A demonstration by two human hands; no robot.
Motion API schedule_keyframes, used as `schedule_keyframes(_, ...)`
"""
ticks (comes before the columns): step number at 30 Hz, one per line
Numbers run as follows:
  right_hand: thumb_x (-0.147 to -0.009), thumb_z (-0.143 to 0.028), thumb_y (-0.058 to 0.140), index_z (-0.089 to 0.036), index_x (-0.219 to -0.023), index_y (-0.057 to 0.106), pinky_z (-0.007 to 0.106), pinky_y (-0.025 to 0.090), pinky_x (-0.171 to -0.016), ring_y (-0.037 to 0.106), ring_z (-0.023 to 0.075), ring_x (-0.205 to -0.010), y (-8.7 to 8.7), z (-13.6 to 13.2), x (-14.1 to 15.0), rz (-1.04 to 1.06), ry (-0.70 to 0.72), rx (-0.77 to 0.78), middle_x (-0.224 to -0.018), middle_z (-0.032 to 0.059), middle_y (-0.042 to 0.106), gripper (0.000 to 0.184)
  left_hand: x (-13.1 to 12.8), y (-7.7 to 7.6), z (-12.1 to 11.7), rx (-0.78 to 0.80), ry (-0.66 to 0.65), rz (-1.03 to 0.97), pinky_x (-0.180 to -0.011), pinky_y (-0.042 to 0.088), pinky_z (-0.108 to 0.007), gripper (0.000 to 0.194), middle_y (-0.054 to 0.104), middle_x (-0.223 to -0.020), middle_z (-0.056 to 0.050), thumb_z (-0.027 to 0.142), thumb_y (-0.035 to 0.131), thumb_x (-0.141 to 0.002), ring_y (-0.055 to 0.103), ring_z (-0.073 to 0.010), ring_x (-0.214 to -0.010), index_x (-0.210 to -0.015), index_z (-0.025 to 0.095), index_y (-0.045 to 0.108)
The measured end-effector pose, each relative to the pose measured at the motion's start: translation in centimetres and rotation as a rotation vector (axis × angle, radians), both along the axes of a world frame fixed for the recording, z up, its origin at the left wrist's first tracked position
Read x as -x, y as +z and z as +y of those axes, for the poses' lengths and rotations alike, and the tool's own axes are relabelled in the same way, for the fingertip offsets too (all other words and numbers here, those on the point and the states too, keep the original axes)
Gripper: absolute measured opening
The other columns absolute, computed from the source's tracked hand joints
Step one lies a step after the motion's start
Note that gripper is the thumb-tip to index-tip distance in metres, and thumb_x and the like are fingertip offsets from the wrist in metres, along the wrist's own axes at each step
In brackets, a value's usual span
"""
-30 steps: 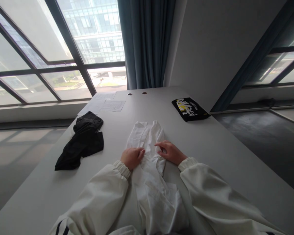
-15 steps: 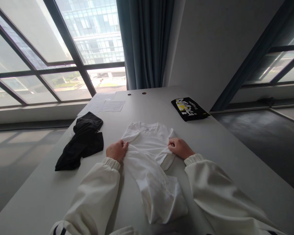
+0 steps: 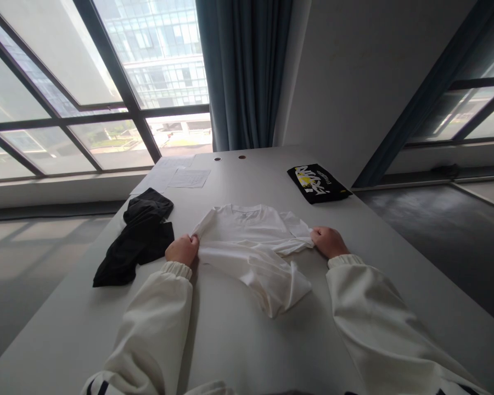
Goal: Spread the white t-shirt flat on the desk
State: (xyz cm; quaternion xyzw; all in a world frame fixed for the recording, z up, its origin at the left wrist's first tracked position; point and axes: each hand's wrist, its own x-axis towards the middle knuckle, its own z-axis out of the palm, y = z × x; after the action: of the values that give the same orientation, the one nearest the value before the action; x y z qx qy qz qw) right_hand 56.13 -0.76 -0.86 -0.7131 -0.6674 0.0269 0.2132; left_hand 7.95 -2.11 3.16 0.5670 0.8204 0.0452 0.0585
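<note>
A white T-shirt (image 3: 251,233) lies on the table in front of me, its neckline pointing away from me. My left hand (image 3: 183,249) is closed on its left sleeve edge. On the other side my right hand (image 3: 330,241) pinches the end of the right sleeve. Between both hands the upper part is stretched sideways. The lower part is bunched and folded, and trails toward me to the right of centre.
Left of my left hand lies a crumpled black garment (image 3: 138,241). A folded black garment with white and yellow print (image 3: 318,184) rests at the far right. Paper sheets (image 3: 189,178) lie at the back left of the white table (image 3: 247,356). Behind it hangs a blue curtain (image 3: 245,77).
My hands have moved apart, the left outward to the left and the right outward to the right. The shirt's upper part has spread wider, and its bunched lower end has drawn away from me.
</note>
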Motion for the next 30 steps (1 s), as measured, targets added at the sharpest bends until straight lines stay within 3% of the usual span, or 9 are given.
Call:
schedule_keyframes(4, -0.084, -0.025, 0.05, -0.022, -0.06, 0.063, 0.032, 0.037, -0.061, 0.052, 0.0201, -0.064, -0.5, 0.3, 0.2, -0.003, -0.037, -0.03, -0.069, 0.0115, 0.072, 0.028, 0.6, 0.0, 0.0, -0.036, 0.045, 0.008, -0.081, 0.054, -0.042, 0.044, 0.08, -0.101, -0.018, 0.042, 0.039, -0.101, 0.076, -0.0338, -0.098, -0.105, 0.017, 0.075)
schedule_keyframes(6, -0.085, -0.024, 0.05, -0.021, -0.065, 0.067, 0.032, 0.043, -0.069, 0.057, 0.0223, -0.071, -0.6, 0.3, 0.5, -0.001, -0.007, -0.07, -0.073, 0.0115, 0.073, 0.026, 0.7, -0.2, -0.1, -0.142, 0.027, 0.018, -0.088, 0.055, -0.044, 0.038, 0.078, -0.107, -0.018, 0.04, 0.046, -0.099, 0.073, -0.0344, -0.103, -0.113, 0.017, 0.072)
schedule_keyframes(8, -0.083, -0.021, 0.051, -0.02, -0.074, 0.071, 0.036, 0.048, -0.083, 0.062, 0.0259, -0.084, -0.6, 0.3, 1.0, 0.004, 0.034, -0.169, -0.083, 0.0127, 0.074, 0.022, 0.6, -0.6, -0.1, -0.308, -0.118, 0.023, -0.102, 0.052, -0.044, 0.035, 0.075, -0.125, -0.017, 0.033, 0.051, -0.097, 0.068, -0.0319, -0.117, -0.121, 0.018, 0.07)
schedule_keyframes(10, -0.083, -0.019, 0.054, -0.019, -0.087, 0.074, 0.042, 0.049, -0.096, 0.064, 0.0297, -0.099, -0.6, 0.0, 1.9, 0.011, 0.072, -0.292, -0.098, 0.0155, 0.073, 0.02, 0.2, -1.1, -0.2, -0.411, -0.359, -0.004, -0.114, 0.045, -0.04, 0.036, 0.068, -0.142, -0.012, 0.028, 0.049, -0.098, 0.061, -0.027, -0.13, -0.127, 0.021, 0.069)
schedule_keyframes(12, -0.086, -0.021, 0.058, -0.018, -0.099, 0.076, 0.046, 0.048, -0.104, 0.063, 0.0319, -0.109, -0.6, -0.4, 3.1, 0.019, 0.143, -0.361, -0.111, 0.0175, 0.07, 0.022, -0.5, -1.7, -0.3, -0.374, -0.549, -0.048, -0.119, 0.041, -0.04, 0.035, 0.065, -0.148, -0.007, 0.031, 0.048, -0.101, 0.056, -0.0249, -0.138, -0.127, 0.026, 0.072)
schedule_keyframes(14, -0.089, -0.024, 0.061, -0.018, -0.106, 0.077, 0.048, 0.047, -0.109, 0.061, 0.0328, -0.116, -0.8, -0.8, 4.2, 0.019, 0.244, -0.344, -0.119, 0.0182, 0.068, 0.024, -1.2, -2.2, -0.4, -0.281, -0.603, -0.059, -0.12, 0.041, -0.045, 0.036, 0.064, -0.15, -0.004, 0.039, 0.048, -0.104, 0.052, -0.0268, -0.142, -0.127, 0.031, 0.074)
schedule_keyframes(17, -0.089, -0.026, 0.064, -0.018, -0.107, 0.081, 0.05, 0.048, -0.111, 0.061, 0.0345, -0.121, -1.6, -0.8, 5.0, 0.022, 0.324, -0.236, -0.125, 0.0185, 0.068, 0.027, -1.7, -2.5, -0.5, -0.233, -0.504, -0.013, -0.119, 0.041, -0.049, 0.042, 0.06, -0.154, -0.005, 0.043, 0.042, -0.106, 0.05, -0.0302, -0.145, -0.127, 0.032, 0.077)
schedule_keyframes(23, -0.095, -0.028, 0.058, -0.022, -0.112, 0.084, 0.048, 0.049, -0.112, 0.065, 0.0327, -0.124, -2.7, 0.1, 3.8, 0.033, 0.285, -0.146, -0.133, 0.0156, 0.071, 0.032, -0.9, -2.1, -0.2, -0.246, -0.192, 0.075, -0.111, 0.049, -0.045, 0.048, 0.058, -0.156, -0.012, 0.038, 0.036, -0.106, 0.057, -0.0315, -0.136, -0.116, 0.023, 0.08)
schedule_keyframes(30, -0.094, -0.031, 0.054, -0.02, -0.116, 0.082, 0.039, 0.054, -0.092, 0.072, 0.0306, -0.105, -1.9, 0.1, 1.4, -0.012, -0.091, -0.086, -0.12, 0.0156, 0.079, 0.038, -0.7, -2.1, -0.2, -0.266, -0.105, 0.037, -0.105, 0.052, -0.046, 0.048, 0.05, -0.162, -0.017, 0.03, 0.036, -0.105, 0.057, -0.0328, -0.138, -0.138, 0.015, 0.067)
